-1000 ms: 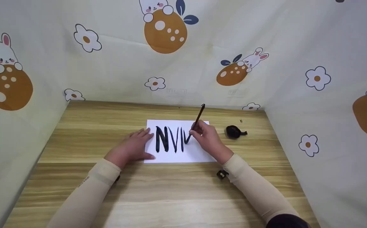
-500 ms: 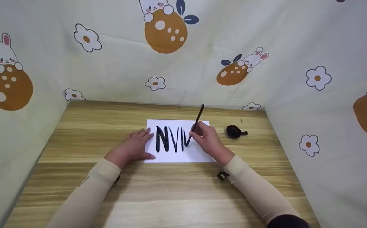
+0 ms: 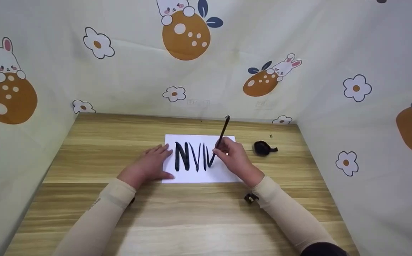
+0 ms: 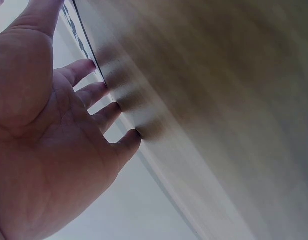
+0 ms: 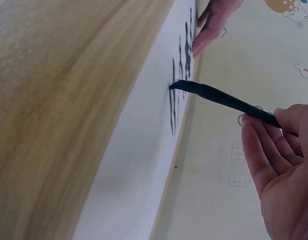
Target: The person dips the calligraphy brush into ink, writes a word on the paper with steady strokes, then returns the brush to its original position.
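Note:
A white sheet of paper [image 3: 188, 177] lies on the table with black painted strokes on it, an N and a V followed by further strokes. My right hand [image 3: 235, 156] pinches a slim dark paintbrush [image 3: 222, 132] between thumb and fingers. In the right wrist view the bent bristles of the brush [image 5: 218, 96] touch the paper [image 5: 129, 155] at one of the black lines. At the paper's left edge my left hand [image 3: 148, 164] rests with its fingers spread, fingertips and thumb on the sheet. The left wrist view shows this hand [image 4: 59, 135] with fingertips against the surface.
A small black dish [image 3: 262, 148] with a short handle stands right of the paper. Patterned fabric walls [image 3: 138, 71] enclose the wooden table [image 3: 191, 220] at the back and sides. A small black clip-like object [image 3: 251, 198] is at the right sleeve.
The brush tip has moved a little toward the near edge of the paper, lengthening the black stroke under it. My right hand has shifted slightly along; the left hand has stayed in place.

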Demonstrator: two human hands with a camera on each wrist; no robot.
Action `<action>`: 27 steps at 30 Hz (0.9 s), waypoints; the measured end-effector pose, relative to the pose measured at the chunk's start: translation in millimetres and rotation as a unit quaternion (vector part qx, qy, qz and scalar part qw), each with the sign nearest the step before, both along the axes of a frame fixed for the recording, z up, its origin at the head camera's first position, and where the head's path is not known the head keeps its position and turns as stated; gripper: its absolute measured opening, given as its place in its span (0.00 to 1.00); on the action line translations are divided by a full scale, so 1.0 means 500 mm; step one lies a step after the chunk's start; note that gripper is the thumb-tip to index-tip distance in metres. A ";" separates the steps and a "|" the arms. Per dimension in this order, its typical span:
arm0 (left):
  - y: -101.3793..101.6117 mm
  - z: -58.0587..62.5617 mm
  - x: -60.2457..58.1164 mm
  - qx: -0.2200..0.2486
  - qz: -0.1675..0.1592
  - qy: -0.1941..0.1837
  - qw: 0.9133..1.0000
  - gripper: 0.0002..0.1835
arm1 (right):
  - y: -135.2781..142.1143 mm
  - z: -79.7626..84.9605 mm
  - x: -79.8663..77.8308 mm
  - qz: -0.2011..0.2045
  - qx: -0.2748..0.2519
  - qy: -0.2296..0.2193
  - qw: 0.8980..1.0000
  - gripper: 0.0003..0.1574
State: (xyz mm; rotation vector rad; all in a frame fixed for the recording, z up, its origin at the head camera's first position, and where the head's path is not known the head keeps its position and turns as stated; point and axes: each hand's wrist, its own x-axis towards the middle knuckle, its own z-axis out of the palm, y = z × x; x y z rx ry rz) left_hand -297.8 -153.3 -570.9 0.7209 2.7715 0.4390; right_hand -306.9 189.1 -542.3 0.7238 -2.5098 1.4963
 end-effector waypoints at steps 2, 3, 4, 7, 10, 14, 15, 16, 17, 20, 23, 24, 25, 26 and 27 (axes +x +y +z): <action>0.001 0.001 0.000 0.000 0.002 -0.002 1.000 0.57 | 0.001 0.007 0.002 0.000 -0.006 0.003 1.000 0.06; 0.001 0.002 0.001 0.000 0.003 -0.002 1.000 0.57 | 0.002 0.011 0.002 -0.001 -0.008 0.005 1.000 0.06; 0.002 0.003 0.001 0.000 0.004 -0.003 1.000 0.57 | 0.003 0.015 0.001 -0.001 -0.011 0.007 1.000 0.06; 0.002 0.006 0.003 0.001 0.006 -0.005 1.000 0.57 | 0.005 0.023 -0.004 -0.009 -0.014 0.015 1.000 0.05; 0.002 0.006 0.002 0.000 0.006 -0.006 1.000 0.57 | 0.008 0.025 -0.015 -0.021 -0.019 0.025 0.999 0.05; 0.001 0.005 0.001 0.001 0.006 -0.007 1.000 0.57 | 0.007 0.021 -0.033 -0.044 -0.029 0.037 0.998 0.03; 0.001 0.004 0.001 0.001 0.006 -0.006 1.000 0.57 | 0.006 0.019 -0.038 -0.051 -0.032 0.037 0.998 0.03; 0.001 0.004 0.001 0.000 0.006 -0.006 1.000 0.57 | 0.005 0.017 -0.042 -0.057 -0.033 0.037 0.997 0.03; 0.001 0.003 0.001 0.000 0.006 -0.006 1.000 0.57 | 0.004 0.015 -0.045 -0.064 -0.033 0.034 0.997 0.04; 0.000 0.000 0.001 -0.001 0.006 -0.007 1.000 0.57 | 0.002 0.007 -0.053 -0.075 -0.034 0.019 0.996 0.04; 0.001 -0.001 0.001 -0.002 0.008 -0.009 1.000 0.57 | 0.001 0.000 -0.058 -0.077 -0.039 0.009 0.996 0.05; 0.001 0.000 0.001 -0.002 0.008 -0.009 1.000 0.57 | 0.000 -0.001 -0.059 -0.076 -0.042 0.007 0.996 0.05; 0.001 0.000 0.001 -0.004 0.009 -0.009 1.000 0.58 | 0.000 -0.003 -0.060 -0.076 -0.043 0.007 0.996 0.06; 0.001 0.000 0.000 -0.005 0.009 -0.009 1.000 0.58 | -0.001 -0.004 -0.062 -0.075 -0.045 0.007 0.996 0.06; 0.002 0.001 0.000 -0.005 0.009 -0.009 1.000 0.58 | -0.001 -0.005 -0.063 -0.073 -0.047 0.006 0.996 0.06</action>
